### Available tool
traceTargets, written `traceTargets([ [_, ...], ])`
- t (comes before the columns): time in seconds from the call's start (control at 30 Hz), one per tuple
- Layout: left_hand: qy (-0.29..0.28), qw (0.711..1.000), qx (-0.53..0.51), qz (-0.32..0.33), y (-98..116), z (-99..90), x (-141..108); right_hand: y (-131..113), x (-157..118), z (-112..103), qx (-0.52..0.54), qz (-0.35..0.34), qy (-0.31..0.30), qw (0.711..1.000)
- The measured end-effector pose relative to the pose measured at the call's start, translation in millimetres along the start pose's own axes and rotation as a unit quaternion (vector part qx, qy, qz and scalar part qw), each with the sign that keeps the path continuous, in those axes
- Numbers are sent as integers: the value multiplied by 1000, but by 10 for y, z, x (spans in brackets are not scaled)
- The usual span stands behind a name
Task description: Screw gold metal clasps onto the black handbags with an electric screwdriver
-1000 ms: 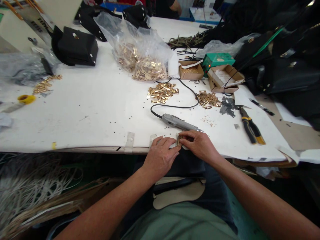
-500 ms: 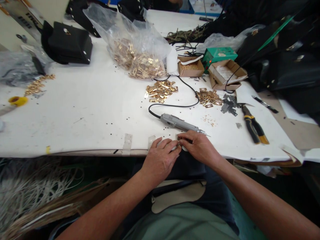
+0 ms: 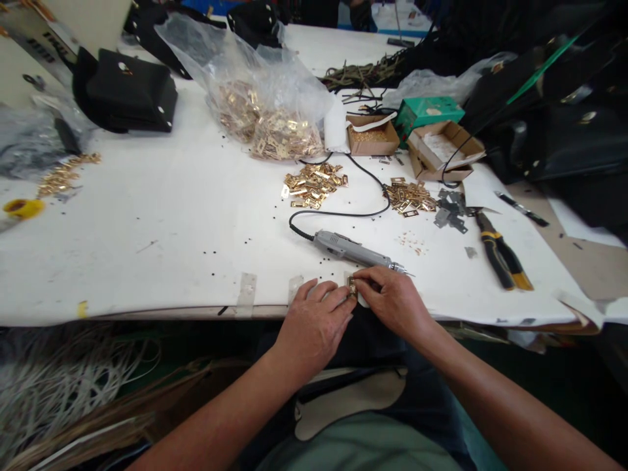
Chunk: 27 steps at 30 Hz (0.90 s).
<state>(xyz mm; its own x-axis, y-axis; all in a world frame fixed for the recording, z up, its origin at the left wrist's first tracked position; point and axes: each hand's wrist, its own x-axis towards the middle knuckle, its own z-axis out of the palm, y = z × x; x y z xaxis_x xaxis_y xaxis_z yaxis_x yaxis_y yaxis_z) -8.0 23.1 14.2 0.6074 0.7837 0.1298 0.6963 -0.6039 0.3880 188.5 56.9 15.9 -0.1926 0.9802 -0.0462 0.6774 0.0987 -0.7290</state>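
Observation:
At the table's front edge, a small gold metal plate with an opening sits between my two hands. My left hand holds it from the left, fingertips pressed on its lower part. My right hand is closed, thumb and index finger pinched at the plate's right side; a smaller piece between them cannot be made out. Just beyond my fingers lies a grey electric screwdriver, its bit pointing right and its black cord running back. Two piles of gold plates, a left one and a right one, lie farther off.
Grey metal plates and yellow-black pliers lie right. Tiny screws are scattered nearby. Behind stand a clear bag of gold parts, a cardboard box and a green box. A black bag stands back left.
The whole view has shifted slightly, so the table sits lower. More of the gold plate shows between my fingertips. Both hands stay at the same spot on the table edge.

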Motion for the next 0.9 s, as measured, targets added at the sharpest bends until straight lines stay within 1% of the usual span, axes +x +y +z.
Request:
traceTargets([
  [0.17,2,1000,-6,1,-13,3,-9,25,-1,-1,19,-15,-4,1000],
  [0.4,2,1000,0,5,-22,15,-7,46,-2,13,16,-22,-7,1000],
  [0.63,-11,999,39,5,19,1,10,83,-2,52,8,-25,-5,1000],
  [0.73,2,998,64,7,35,-3,22,87,-7,68,2,-34,-11,999],
  [0.83,18,997,79,19,32,-8,34,42,-12,36,-15,-51,-20,998],
  [0.9,21,996,84,22,24,-11,42,-5,-10,-23,-36,-56,-5,998],
])
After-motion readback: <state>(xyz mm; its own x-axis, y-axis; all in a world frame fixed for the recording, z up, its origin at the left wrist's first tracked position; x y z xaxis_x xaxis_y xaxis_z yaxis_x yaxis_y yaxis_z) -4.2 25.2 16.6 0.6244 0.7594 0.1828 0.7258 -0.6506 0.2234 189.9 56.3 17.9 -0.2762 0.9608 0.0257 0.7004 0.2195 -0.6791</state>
